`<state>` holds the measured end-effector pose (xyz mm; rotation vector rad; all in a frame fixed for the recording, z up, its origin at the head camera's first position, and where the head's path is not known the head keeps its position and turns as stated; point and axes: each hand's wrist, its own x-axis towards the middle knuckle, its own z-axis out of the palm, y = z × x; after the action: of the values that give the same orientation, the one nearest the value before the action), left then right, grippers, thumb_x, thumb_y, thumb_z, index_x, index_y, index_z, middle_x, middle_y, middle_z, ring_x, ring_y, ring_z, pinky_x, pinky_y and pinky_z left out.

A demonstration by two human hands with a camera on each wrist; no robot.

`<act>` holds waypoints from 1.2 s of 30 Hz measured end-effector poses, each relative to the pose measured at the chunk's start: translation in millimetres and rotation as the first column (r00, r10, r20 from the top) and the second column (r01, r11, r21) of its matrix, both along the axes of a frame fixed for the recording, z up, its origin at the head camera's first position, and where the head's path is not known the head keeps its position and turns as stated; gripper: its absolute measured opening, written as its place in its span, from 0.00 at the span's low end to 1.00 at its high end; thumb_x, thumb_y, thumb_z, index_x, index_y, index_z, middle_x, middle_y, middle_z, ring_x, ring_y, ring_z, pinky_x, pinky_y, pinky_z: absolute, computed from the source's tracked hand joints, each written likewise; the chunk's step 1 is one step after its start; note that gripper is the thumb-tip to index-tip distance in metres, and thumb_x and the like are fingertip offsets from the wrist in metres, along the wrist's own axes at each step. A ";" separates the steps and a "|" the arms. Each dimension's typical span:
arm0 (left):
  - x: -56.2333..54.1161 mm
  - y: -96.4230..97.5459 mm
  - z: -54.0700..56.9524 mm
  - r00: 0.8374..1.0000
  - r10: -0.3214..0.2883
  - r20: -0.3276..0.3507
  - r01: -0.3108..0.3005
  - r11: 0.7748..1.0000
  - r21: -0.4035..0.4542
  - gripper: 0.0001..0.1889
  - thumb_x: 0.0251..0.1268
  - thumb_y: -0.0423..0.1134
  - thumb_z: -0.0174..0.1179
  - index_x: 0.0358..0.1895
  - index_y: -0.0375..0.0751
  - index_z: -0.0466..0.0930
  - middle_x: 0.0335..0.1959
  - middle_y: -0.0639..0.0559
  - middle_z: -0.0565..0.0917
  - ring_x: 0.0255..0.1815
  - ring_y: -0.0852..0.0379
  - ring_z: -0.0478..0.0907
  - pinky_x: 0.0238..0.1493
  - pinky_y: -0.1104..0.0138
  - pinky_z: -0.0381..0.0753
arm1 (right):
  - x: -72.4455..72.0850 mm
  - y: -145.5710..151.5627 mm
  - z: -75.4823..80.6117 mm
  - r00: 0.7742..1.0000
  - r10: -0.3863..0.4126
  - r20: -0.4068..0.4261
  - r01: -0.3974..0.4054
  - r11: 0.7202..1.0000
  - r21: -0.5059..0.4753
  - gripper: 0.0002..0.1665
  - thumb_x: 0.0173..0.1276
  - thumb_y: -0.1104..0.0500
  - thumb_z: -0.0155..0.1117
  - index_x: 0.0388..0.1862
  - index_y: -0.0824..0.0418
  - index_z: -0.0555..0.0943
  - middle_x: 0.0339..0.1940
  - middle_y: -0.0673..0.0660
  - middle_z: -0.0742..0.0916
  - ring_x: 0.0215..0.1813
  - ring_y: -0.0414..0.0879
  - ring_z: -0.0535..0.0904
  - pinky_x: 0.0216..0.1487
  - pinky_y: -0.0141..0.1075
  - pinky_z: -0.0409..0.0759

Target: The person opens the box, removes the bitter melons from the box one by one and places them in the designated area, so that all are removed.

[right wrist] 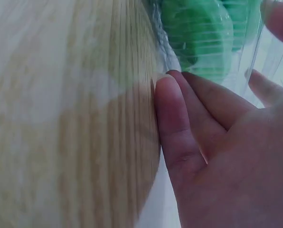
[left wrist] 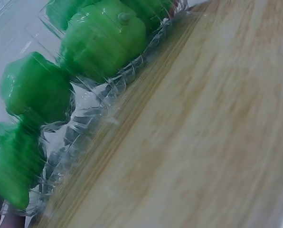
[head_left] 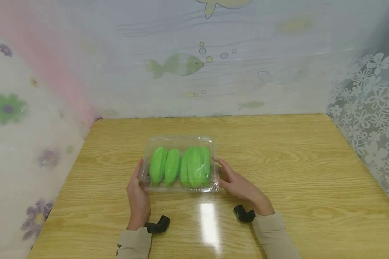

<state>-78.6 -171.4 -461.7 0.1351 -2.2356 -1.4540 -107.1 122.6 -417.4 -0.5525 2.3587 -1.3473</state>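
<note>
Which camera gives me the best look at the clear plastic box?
The head view, since nearly the whole clear plastic box is in frame. The left wrist view shows only a slanted, cut-off part; the right wrist view, a section partly hidden by the right hand.

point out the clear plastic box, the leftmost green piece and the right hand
Clear plastic box [head_left: 173, 141]: head view, bare strip near its far edge.
Leftmost green piece [head_left: 157, 166]: head view, middle of its top side.
Right hand [head_left: 238, 185]: head view, middle of the hand.
</note>
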 end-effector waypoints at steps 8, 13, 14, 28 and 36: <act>-0.9 12.0 6.0 0.988 -0.108 0.114 0.068 0.948 0.310 0.26 0.70 0.35 0.23 0.67 0.56 0.56 0.66 0.68 0.57 0.66 0.69 0.48 0.64 0.71 0.51 | -8.3 -6.5 -24.2 0.996 0.076 -0.051 -0.073 0.995 0.063 0.56 0.53 0.40 0.64 0.71 0.40 0.39 0.71 0.53 0.50 0.67 0.52 0.54 0.63 0.49 0.56; 2.5 12.9 10.5 0.988 -0.100 0.115 0.063 0.957 0.283 0.26 0.70 0.35 0.22 0.67 0.54 0.56 0.66 0.66 0.58 0.67 0.68 0.49 0.66 0.68 0.49 | -6.0 -7.8 -13.4 0.995 0.087 -0.054 -0.084 0.995 0.054 0.50 0.59 0.44 0.60 0.72 0.45 0.42 0.71 0.55 0.51 0.67 0.54 0.55 0.62 0.51 0.60; 2.7 12.4 10.3 0.988 -0.097 0.118 0.061 0.959 0.277 0.26 0.70 0.36 0.22 0.67 0.54 0.56 0.67 0.65 0.57 0.67 0.68 0.49 0.66 0.67 0.49 | -5.9 -7.8 -12.3 0.995 0.085 -0.056 -0.082 0.995 0.064 0.49 0.59 0.43 0.59 0.72 0.45 0.43 0.71 0.55 0.51 0.66 0.55 0.56 0.61 0.51 0.61; 1.0 8.0 2.9 0.988 -0.072 0.136 0.033 0.963 0.266 0.29 0.65 0.32 0.24 0.66 0.59 0.58 0.66 0.65 0.59 0.66 0.69 0.49 0.66 0.66 0.50 | -11.9 -2.0 -26.3 0.989 -0.053 -0.139 0.062 0.997 0.055 0.39 0.57 0.35 0.54 0.67 0.37 0.56 0.67 0.46 0.64 0.65 0.50 0.60 0.59 0.50 0.63; 4.1 10.2 4.5 0.989 -0.075 0.124 0.040 0.965 0.260 0.28 0.67 0.33 0.23 0.66 0.59 0.58 0.66 0.66 0.59 0.67 0.68 0.49 0.65 0.64 0.51 | -11.6 -4.8 -27.4 0.952 -0.165 -0.259 0.168 0.986 -0.010 0.42 0.52 0.40 0.63 0.65 0.51 0.63 0.62 0.50 0.67 0.61 0.51 0.65 0.57 0.51 0.66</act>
<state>-74.5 -161.2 -457.2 0.2595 -2.1587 -1.8125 -118.8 117.7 -444.8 -0.5672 2.6759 -1.4059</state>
